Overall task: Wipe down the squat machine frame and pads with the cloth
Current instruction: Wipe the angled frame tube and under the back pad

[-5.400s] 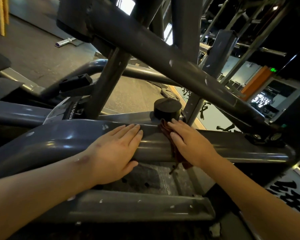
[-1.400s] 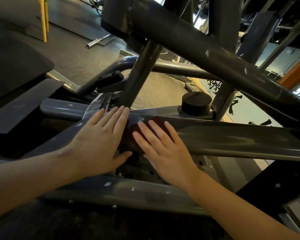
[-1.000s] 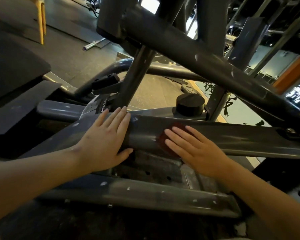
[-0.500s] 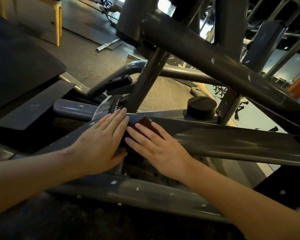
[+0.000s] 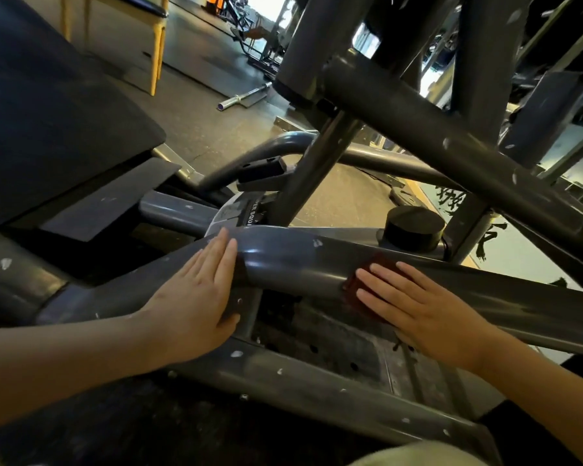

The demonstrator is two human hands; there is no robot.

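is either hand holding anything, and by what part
Nothing gripped: the right hand presses the cloth flat against the bar; the left hand rests on it.

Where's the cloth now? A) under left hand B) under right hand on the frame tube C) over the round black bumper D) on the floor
B: the dark red cloth shows under the right hand, pressed flat on the frame tube.

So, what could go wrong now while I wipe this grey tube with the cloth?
1. The right hand only presses the cloth flat, without gripping it, so the cloth may slip off the rounded tube into the gap below.
2. The diagonal bar crosses close above, so rising carelessly could bump your head.
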